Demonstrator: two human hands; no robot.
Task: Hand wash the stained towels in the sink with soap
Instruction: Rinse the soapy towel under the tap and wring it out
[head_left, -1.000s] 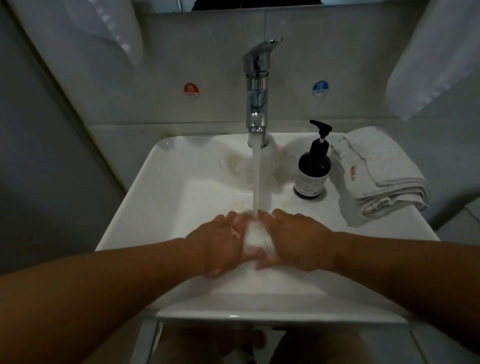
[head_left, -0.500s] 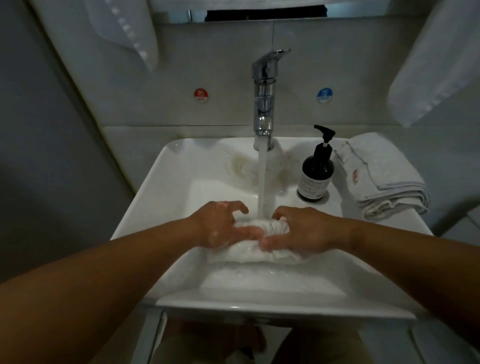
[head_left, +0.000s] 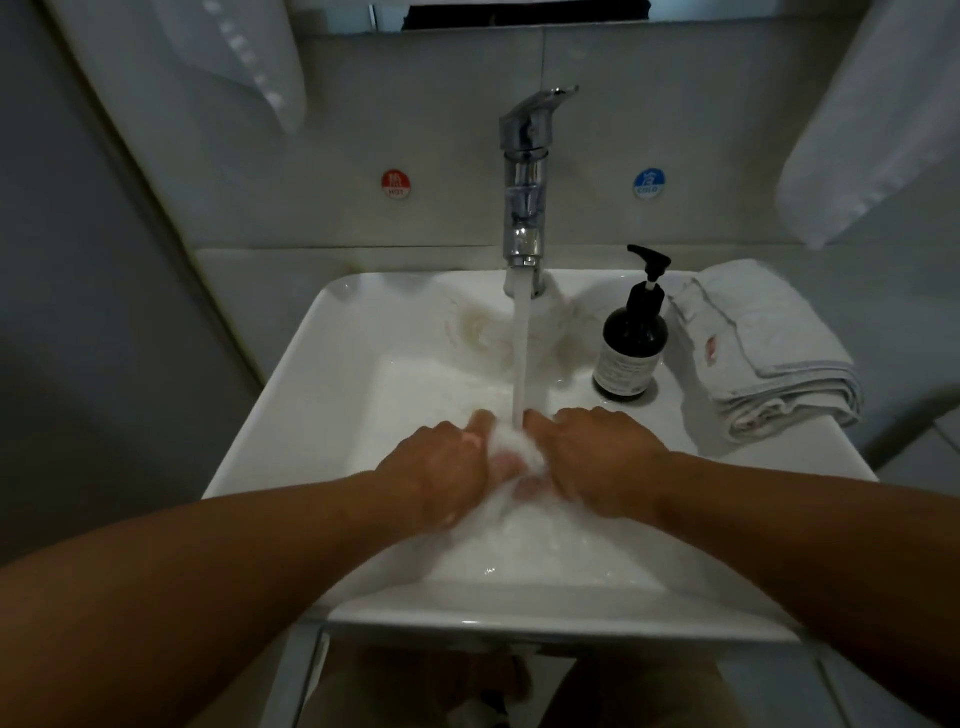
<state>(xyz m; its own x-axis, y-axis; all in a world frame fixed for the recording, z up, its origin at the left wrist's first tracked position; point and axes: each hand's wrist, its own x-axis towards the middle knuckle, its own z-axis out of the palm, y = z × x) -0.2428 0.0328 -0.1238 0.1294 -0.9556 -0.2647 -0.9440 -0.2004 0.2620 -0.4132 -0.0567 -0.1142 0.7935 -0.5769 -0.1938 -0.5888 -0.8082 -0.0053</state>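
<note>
Both hands, left hand & right hand, grip wet towel under tap; folded towels right of tap prob. not washed yet.

Tap stands at back centre of sink. Soap bottle sits on rim, just right of tap. Stack of towels lies on rim, right of bottle. Towel in basin, below tap, between left hand and right hand.
</note>
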